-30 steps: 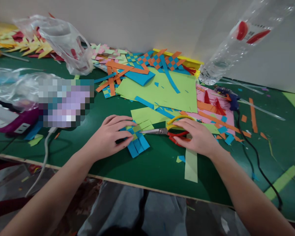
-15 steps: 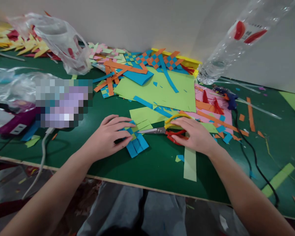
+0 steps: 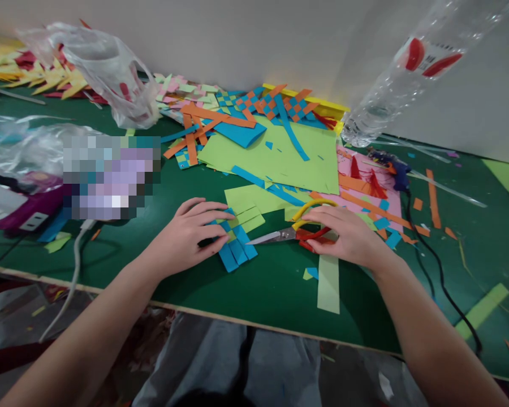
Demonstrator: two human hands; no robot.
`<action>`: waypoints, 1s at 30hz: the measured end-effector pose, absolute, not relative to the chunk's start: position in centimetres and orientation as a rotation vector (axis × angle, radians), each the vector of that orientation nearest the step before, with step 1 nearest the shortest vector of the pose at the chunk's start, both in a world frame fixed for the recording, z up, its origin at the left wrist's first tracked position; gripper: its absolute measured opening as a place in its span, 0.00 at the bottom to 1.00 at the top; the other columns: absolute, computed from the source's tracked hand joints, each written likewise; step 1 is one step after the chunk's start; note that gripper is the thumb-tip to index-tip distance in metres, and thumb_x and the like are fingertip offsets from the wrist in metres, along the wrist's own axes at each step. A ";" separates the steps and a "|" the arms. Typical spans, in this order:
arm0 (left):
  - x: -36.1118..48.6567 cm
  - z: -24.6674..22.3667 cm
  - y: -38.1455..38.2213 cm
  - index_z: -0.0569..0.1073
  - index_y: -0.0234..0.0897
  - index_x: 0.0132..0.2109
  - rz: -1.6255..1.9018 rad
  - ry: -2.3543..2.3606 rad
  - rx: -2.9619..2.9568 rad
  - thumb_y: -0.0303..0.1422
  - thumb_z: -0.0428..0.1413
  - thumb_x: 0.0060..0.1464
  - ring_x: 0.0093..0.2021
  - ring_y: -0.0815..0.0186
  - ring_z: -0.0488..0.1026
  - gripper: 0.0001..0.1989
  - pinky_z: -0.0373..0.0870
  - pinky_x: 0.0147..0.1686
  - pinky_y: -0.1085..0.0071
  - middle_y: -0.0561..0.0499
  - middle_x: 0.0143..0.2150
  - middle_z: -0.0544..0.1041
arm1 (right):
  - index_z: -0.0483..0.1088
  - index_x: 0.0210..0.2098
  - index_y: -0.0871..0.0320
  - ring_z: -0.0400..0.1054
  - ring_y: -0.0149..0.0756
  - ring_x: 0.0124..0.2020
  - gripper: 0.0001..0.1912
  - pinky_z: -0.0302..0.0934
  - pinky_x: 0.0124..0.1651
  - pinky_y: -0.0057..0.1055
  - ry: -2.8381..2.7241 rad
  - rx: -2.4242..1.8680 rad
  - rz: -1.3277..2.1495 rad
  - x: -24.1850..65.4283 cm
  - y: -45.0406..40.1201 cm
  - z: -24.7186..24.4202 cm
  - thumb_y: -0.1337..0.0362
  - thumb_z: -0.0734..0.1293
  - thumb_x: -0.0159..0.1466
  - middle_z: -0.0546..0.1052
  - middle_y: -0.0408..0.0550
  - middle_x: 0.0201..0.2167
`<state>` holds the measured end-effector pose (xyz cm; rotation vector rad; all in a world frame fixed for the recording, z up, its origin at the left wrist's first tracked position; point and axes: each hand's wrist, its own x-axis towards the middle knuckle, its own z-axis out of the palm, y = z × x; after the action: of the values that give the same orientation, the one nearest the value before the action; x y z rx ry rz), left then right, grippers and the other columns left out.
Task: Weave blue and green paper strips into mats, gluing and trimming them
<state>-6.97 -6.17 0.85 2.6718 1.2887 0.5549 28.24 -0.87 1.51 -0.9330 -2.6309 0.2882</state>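
Left hand (image 3: pixel 201 232): fingers curled, touching the blue-and-green paper weave (image 3: pixel 240 247) on the green table (image 3: pixel 246 299); the palm blocks my view, so I can't tell whether it pinches. A loose hold could let the weave skid.
Right hand (image 3: pixel 341 233): closed on the scissors (image 3: pixel 282 234) by their red and yellow handles.
Scissors: the tip sits at the weave's right edge, pointing toward the left fingers; a careless push could nick skin or snag blue strips.
Pale strip (image 3: pixel 328 285): just below the right hand; a dragging wrist could shift it.
Black cord (image 3: pixel 440 264): near the right forearm, which could catch it.
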 end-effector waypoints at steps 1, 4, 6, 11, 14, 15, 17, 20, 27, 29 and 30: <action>-6.9 0.9 -6.2 0.77 0.44 0.32 0.554 1.288 2.679 0.34 0.52 0.62 0.59 0.58 0.70 0.11 0.58 0.62 0.50 0.55 0.52 0.79 | 0.68 0.52 0.51 0.71 0.43 0.51 0.19 0.68 0.52 0.43 -2.627 -0.930 0.290 28.3 -0.9 1.6 0.58 0.69 0.61 0.76 0.49 0.50; -7.0 0.9 -6.2 0.77 0.44 0.33 0.564 1.269 2.710 0.33 0.52 0.62 0.60 0.58 0.69 0.11 0.58 0.61 0.50 0.54 0.53 0.78 | 0.69 0.51 0.50 0.72 0.43 0.51 0.20 0.68 0.52 0.43 -2.596 -0.952 0.315 28.4 -1.1 1.7 0.59 0.70 0.60 0.76 0.48 0.50; -7.2 1.0 -6.3 0.77 0.45 0.34 0.608 1.251 2.725 0.32 0.53 0.61 0.59 0.58 0.70 0.09 0.58 0.62 0.50 0.54 0.53 0.78 | 0.68 0.51 0.49 0.71 0.44 0.51 0.20 0.68 0.52 0.43 -2.552 -0.965 0.349 28.4 -1.1 1.8 0.60 0.70 0.59 0.77 0.47 0.49; -7.8 1.0 -6.1 0.74 0.41 0.34 0.906 1.417 2.656 0.30 0.54 0.59 0.52 0.59 0.74 0.06 0.65 0.55 0.56 0.50 0.45 0.80 | 0.67 0.51 0.50 0.70 0.45 0.53 0.19 0.67 0.53 0.44 -2.446 -1.016 0.321 28.1 -0.9 2.2 0.61 0.69 0.60 0.77 0.48 0.49; -7.8 1.0 -6.1 0.75 0.40 0.39 0.842 1.636 2.609 0.31 0.53 0.61 0.51 0.58 0.74 0.06 0.66 0.52 0.56 0.49 0.46 0.79 | 0.67 0.51 0.52 0.70 0.47 0.54 0.20 0.67 0.53 0.45 -2.432 -1.057 0.259 27.6 -0.8 2.4 0.60 0.69 0.60 0.76 0.51 0.50; -7.8 1.2 -6.1 0.75 0.40 0.41 0.778 1.678 2.606 0.32 0.52 0.61 0.51 0.57 0.73 0.07 0.66 0.52 0.56 0.49 0.47 0.79 | 0.67 0.51 0.53 0.70 0.47 0.53 0.20 0.67 0.53 0.45 -2.444 -1.060 0.243 27.4 -0.7 2.4 0.59 0.69 0.60 0.76 0.51 0.50; -7.7 1.9 -6.0 0.75 0.42 0.43 0.667 1.713 2.617 0.34 0.50 0.63 0.53 0.56 0.73 0.09 0.64 0.54 0.54 0.49 0.49 0.78 | 0.68 0.51 0.53 0.71 0.47 0.51 0.19 0.67 0.51 0.45 -2.491 -1.057 0.230 27.0 -0.5 2.6 0.59 0.68 0.60 0.76 0.51 0.50; -7.6 3.4 -5.3 0.75 0.43 0.43 0.598 1.741 2.619 0.36 0.49 0.64 0.52 0.56 0.72 0.10 0.62 0.56 0.53 0.50 0.48 0.77 | 0.68 0.51 0.53 0.71 0.46 0.51 0.19 0.66 0.51 0.44 -2.540 -1.081 0.266 26.6 0.3 3.0 0.58 0.69 0.60 0.76 0.50 0.50; -7.5 3.0 -1.1 0.71 0.39 0.49 0.513 1.667 2.490 0.42 0.49 0.64 0.58 0.52 0.66 0.15 0.62 0.60 0.49 0.44 0.55 0.71 | 0.69 0.51 0.52 0.71 0.46 0.51 0.21 0.65 0.52 0.44 -2.602 -1.053 0.436 25.1 3.0 4.6 0.57 0.69 0.59 0.75 0.50 0.52; -7.6 2.2 -0.4 0.68 0.38 0.53 0.631 1.578 2.484 0.42 0.49 0.64 0.63 0.52 0.62 0.16 0.60 0.62 0.50 0.41 0.61 0.66 | 0.69 0.52 0.53 0.71 0.46 0.52 0.21 0.65 0.52 0.44 -2.631 -1.011 0.455 24.6 3.4 4.8 0.56 0.69 0.59 0.75 0.51 0.52; -7.6 1.8 -0.2 0.67 0.38 0.55 0.648 1.541 2.496 0.41 0.49 0.64 0.65 0.52 0.59 0.17 0.58 0.64 0.50 0.41 0.62 0.64 | 0.69 0.52 0.53 0.70 0.47 0.52 0.22 0.65 0.53 0.44 -2.642 -0.999 0.459 24.4 3.5 4.7 0.56 0.69 0.59 0.75 0.51 0.53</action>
<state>-7.62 -0.23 1.84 2.4960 1.5408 0.6475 24.40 3.46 4.73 -0.9990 -2.6416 0.4591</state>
